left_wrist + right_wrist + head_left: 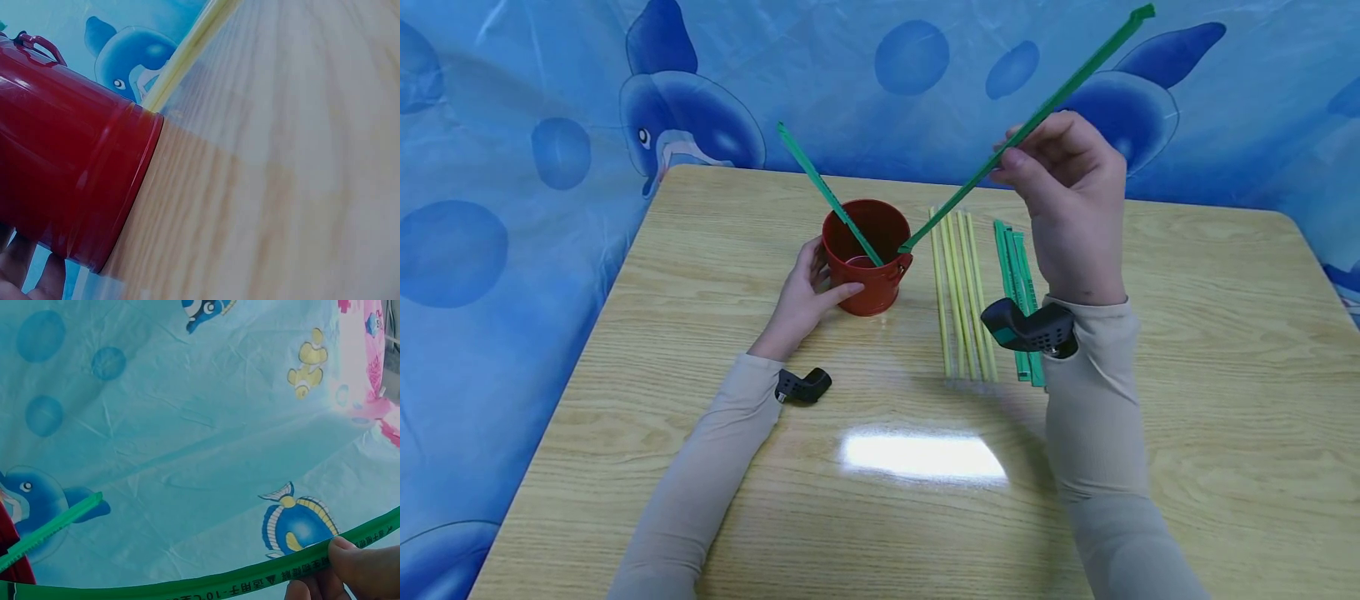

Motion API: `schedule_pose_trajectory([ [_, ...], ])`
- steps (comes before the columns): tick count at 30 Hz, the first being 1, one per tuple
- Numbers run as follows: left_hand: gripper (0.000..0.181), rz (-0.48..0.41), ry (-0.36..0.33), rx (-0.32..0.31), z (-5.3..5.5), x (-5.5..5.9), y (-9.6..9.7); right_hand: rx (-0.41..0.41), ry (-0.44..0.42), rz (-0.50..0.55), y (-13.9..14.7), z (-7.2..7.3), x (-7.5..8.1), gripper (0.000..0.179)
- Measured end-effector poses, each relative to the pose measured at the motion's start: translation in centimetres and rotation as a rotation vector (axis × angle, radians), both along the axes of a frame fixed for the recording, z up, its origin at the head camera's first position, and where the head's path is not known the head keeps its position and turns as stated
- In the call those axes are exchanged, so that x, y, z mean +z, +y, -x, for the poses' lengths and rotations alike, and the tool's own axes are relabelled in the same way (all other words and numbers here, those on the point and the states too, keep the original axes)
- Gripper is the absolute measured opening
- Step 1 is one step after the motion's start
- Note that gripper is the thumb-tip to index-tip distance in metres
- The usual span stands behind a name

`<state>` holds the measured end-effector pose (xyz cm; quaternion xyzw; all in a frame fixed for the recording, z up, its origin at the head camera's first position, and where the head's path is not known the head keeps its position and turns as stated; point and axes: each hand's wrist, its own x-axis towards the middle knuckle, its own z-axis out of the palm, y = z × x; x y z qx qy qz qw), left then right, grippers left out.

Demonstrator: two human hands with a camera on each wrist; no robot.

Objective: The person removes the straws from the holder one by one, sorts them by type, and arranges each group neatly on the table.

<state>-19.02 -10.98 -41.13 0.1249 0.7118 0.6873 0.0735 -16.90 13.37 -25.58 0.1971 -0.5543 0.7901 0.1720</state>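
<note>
A small red bucket [872, 293] stands on the table. My left hand [797, 304] grips its left side, thumb across the front below the rim; some fingers [50, 281] show around the wall in the left wrist view. One green-wrapped straw [820, 185] leans in the bucket, its upper part sticking out to the left. Raised at the right, my right hand [1075, 200] pinches another green-wrapped straw [1078, 77] between thumb and fingers. This straw slants, its lower end right at the bucket's right rim. Dark printing runs along its wrapper in the right wrist view.
Right of the bucket, several yellow straws [957, 292] lie side by side. Beyond them are several green-wrapped straws [1006, 258], partly hidden by my right wrist. A blue sheet with dolphins [820, 50] hangs behind the wooden table [1225, 350].
</note>
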Motion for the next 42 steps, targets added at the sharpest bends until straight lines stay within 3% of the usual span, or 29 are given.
schedule_pose_trajectory([
  [5, 0.072, -0.005, 0.004, -0.001, 0.1, -0.1, 0.0, -0.016, 0.012, 0.033, 1.0, -0.5, 0.0, 0.011],
  [22, 0.073, 0.0, 0.004, -0.002, 0.0, -0.2, -0.2, -0.041, -0.08, 0.051, 5.6, -2.3, -1.2, 0.013],
  [42, 0.073, -0.016, -0.007, -0.004, 0.0, -0.1, 0.0, -0.143, -0.241, -0.101, 10.7, -3.9, -3.4, 0.014],
])
